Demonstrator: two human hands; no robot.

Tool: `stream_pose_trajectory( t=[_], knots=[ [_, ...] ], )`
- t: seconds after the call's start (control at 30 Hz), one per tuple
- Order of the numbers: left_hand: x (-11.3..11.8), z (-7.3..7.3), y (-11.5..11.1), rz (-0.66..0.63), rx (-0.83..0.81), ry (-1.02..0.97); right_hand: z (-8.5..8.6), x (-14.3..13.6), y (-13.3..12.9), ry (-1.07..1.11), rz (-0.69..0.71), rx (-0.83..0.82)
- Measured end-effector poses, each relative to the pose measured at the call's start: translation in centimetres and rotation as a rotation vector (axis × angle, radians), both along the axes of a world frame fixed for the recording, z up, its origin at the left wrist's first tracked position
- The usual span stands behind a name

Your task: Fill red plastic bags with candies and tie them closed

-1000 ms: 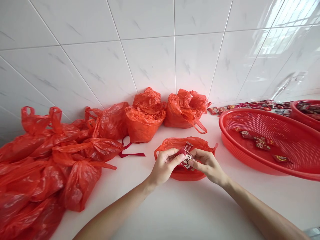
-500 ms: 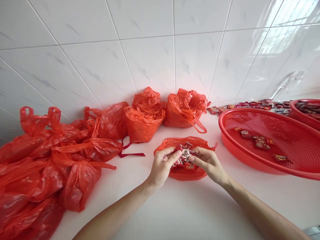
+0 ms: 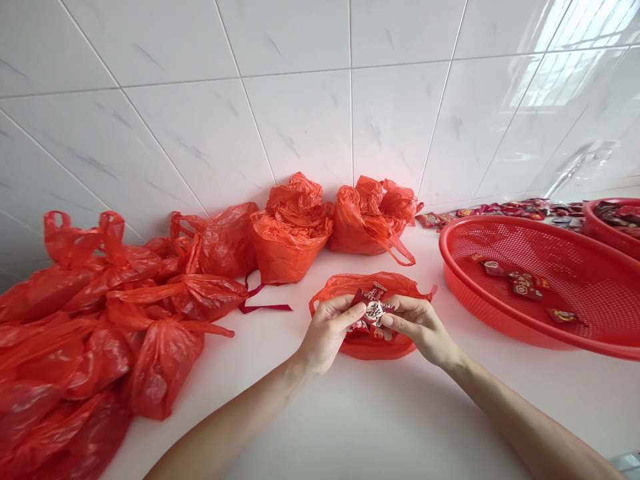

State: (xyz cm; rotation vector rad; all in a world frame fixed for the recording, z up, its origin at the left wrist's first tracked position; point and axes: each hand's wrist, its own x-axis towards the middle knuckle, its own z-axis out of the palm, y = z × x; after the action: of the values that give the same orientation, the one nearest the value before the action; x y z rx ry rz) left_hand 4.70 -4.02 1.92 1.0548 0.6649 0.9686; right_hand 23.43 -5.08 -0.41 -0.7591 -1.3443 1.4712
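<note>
Between both hands, above an open red plastic bag [image 3: 380,350], is a dark red candy packet [image 3: 374,310] with a white round print. My left hand [image 3: 327,331] pinches its left side between thumb and fingers. On the right side, my right hand [image 3: 423,328] grips it the same way. More wrapped candies [image 3: 383,331] lie in the bag below, partly hidden by the packet and the hands. The bag rests on the white table [image 3: 395,413], its mouth spread around the hands.
Several tied red bags [image 3: 165,360] are heaped at the left. Two red bundles of bags [image 3: 290,247] stand by the tiled wall. A red mesh basket [image 3: 505,313] with a few candies is at the right, near another basket [image 3: 595,230] and loose packets [image 3: 515,210].
The view has shifted very slightly. Both hands keep hold of the packet, which is tilted a little differently over the bag.
</note>
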Motion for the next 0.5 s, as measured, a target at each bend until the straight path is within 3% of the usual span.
stream_pose_trajectory(
  t=[0.5],
  knots=[
    [-0.66,-0.19,0.45,0.036,0.075,0.153,-0.11,-0.11,0.15,-0.026,0.049,0.0]
  ],
)
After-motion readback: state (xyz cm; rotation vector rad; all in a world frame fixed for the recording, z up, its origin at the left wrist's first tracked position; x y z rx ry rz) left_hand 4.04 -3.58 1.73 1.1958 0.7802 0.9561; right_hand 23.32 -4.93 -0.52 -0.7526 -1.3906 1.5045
